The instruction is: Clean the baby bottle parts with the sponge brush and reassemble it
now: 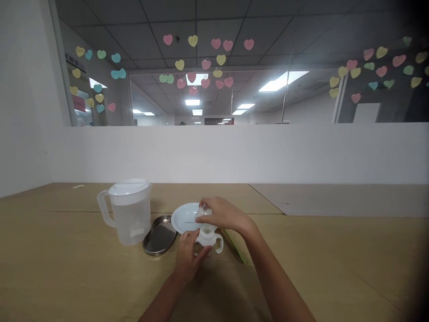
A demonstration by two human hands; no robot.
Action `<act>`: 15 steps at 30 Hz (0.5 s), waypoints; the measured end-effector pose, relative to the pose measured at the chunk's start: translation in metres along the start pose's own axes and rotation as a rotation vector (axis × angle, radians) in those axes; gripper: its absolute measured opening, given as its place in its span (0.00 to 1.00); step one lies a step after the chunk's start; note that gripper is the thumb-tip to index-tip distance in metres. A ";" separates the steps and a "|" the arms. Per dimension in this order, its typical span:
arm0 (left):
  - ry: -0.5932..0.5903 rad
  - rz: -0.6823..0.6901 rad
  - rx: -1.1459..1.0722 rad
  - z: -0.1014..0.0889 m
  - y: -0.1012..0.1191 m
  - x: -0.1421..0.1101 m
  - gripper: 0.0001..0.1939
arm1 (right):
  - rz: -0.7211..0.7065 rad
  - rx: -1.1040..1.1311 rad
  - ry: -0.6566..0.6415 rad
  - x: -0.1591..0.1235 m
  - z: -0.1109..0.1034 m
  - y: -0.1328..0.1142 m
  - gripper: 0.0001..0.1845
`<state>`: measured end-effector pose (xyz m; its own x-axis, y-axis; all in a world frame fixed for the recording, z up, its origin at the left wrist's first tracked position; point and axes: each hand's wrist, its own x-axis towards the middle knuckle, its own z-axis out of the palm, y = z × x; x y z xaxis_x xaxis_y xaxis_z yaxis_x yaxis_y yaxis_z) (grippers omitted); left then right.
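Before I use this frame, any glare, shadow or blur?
Head view: ceiling lights blown out; soft shadow on the table below the left hand; far right edge dark and blurred; clear cap low-contrast against the plate.

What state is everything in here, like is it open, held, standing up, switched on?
Two-handled cup: held in the left hand, clear cap off.
Clear cap: held in the right hand, above the cup.
Pitcher: upright, lid on; fill level unclear.
Metal tray: lying open side up.
White dish: face up, partly hidden.
Ceiling lights: on.
Heart-shaped notes: stuck to the glass.
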<state>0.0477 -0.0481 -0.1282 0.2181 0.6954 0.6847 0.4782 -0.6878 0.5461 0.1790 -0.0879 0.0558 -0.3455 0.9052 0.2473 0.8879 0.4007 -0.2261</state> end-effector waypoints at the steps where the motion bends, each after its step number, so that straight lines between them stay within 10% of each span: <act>1: -0.009 0.000 -0.002 0.000 0.001 0.000 0.25 | 0.012 -0.005 0.057 0.000 0.000 -0.001 0.22; 6: -0.050 -0.015 -0.021 -0.003 0.005 0.002 0.26 | 0.121 -0.017 0.167 0.021 0.019 0.013 0.22; 15: -0.061 -0.002 -0.011 -0.004 0.005 0.002 0.25 | 0.261 0.026 -0.235 0.052 0.059 0.049 0.18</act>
<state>0.0473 -0.0509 -0.1217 0.2688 0.7077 0.6534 0.4693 -0.6886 0.5527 0.1870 -0.0131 0.0021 -0.1707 0.9843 -0.0451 0.9485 0.1518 -0.2781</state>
